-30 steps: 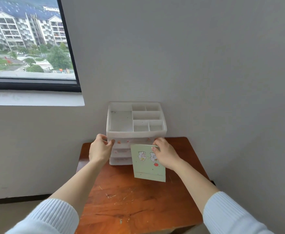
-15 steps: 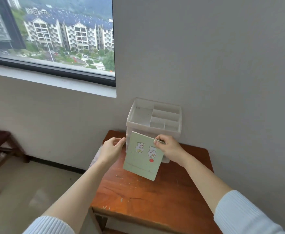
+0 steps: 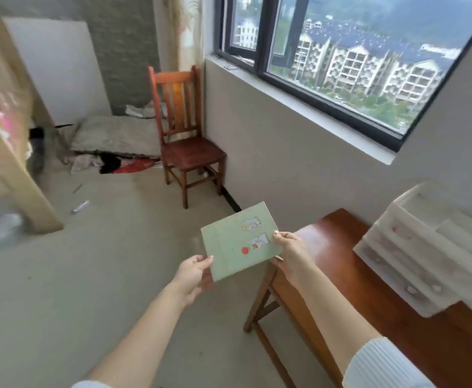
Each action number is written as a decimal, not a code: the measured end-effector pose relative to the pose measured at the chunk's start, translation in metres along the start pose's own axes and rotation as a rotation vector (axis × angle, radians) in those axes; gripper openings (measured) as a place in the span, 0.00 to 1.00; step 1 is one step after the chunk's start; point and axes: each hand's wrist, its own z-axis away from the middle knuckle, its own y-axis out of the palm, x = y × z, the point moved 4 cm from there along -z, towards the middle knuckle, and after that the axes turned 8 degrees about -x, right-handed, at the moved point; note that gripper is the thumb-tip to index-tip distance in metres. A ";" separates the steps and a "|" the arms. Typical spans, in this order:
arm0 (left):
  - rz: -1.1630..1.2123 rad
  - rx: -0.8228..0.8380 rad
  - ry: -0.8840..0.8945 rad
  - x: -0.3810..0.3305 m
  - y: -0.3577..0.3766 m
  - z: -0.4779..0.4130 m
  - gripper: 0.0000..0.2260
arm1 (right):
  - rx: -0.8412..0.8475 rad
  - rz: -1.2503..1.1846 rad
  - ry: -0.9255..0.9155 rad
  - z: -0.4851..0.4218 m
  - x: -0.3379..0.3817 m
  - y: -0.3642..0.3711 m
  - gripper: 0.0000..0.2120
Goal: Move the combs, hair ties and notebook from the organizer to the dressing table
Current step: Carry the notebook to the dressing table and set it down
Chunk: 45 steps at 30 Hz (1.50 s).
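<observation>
Wooden tabletop [image 3: 349,264] at right, bearing white drawer organizer [image 3: 425,256] against wall. Wooden chair [image 3: 185,135] beneath window. Green notebook [image 3: 239,245] held in air over floor, left of tabletop. Left hand [image 3: 191,275] grip pinching lower-left corner; right hand [image 3: 292,252] grip pinching right edge.

Both hands hold a green notebook [image 3: 239,245] above the floor: left hand [image 3: 192,275] at its lower-left corner; right hand [image 3: 292,252] at its right edge; white organizer [image 3: 425,253] on wooden surface [image 3: 335,261] at right.
</observation>
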 end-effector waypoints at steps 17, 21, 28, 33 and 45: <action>-0.019 -0.740 0.194 -0.030 -0.578 0.126 0.09 | 1.019 0.745 0.012 0.197 -0.122 0.537 0.09; 0.223 -0.945 0.211 -0.041 -0.688 0.160 0.06 | 1.263 0.758 0.030 0.268 -0.151 0.650 0.05; 0.740 -1.062 0.235 -0.045 -0.845 0.176 0.03 | 1.408 0.600 -0.001 0.355 -0.165 0.860 0.05; 0.700 -1.033 0.178 -0.064 -0.948 0.153 0.05 | 1.474 0.631 -0.029 0.388 -0.178 1.011 0.02; 0.782 -1.322 0.132 -0.114 -1.211 0.151 0.10 | 1.481 0.912 -0.168 0.515 -0.209 1.313 0.04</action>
